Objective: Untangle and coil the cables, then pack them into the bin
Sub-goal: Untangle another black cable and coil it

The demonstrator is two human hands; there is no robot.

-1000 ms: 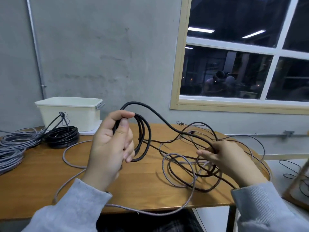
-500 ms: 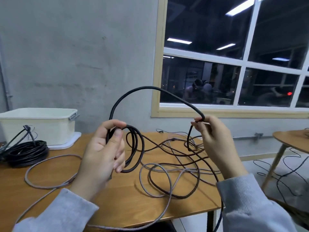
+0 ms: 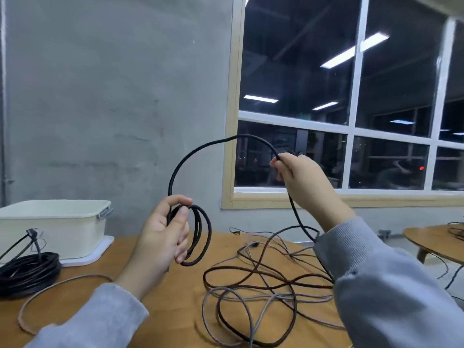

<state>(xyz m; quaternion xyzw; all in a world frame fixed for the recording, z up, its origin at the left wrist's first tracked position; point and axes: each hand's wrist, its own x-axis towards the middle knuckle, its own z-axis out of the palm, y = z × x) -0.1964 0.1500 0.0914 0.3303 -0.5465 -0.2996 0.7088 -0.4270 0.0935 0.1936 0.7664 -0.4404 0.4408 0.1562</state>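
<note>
The work area is a wooden table (image 3: 160,297) set against a grey concrete wall (image 3: 113,96), with a dark window (image 3: 339,109) at 2 o'clock. The left hand (image 3: 163,234) closes its grip round a small coil (image 3: 198,237) of the black cable (image 3: 200,151), thumb pressed over the turns at the top of the loop. From that grip the cable arcs upward and across to the right hand (image 3: 298,174), which pinches it between thumb and fingertips; beyond this pinch it drops behind the right sleeve (image 3: 376,285) to the loose tangle (image 3: 263,285) on the table at 5 o'clock, where black and grey strands cross. Handling judgement: the cable appears light and moderately stiff, since the free span holds a smooth arch without sagging; it should accept even loops but may spring open if the thumb pressure is released. Take hold a loop-length ahead of the coil, on clear cable, not at a crossing. A finished black coil (image 3: 27,270) lies at 9 o'clock, just in front of the cream bin (image 3: 55,222).
</note>
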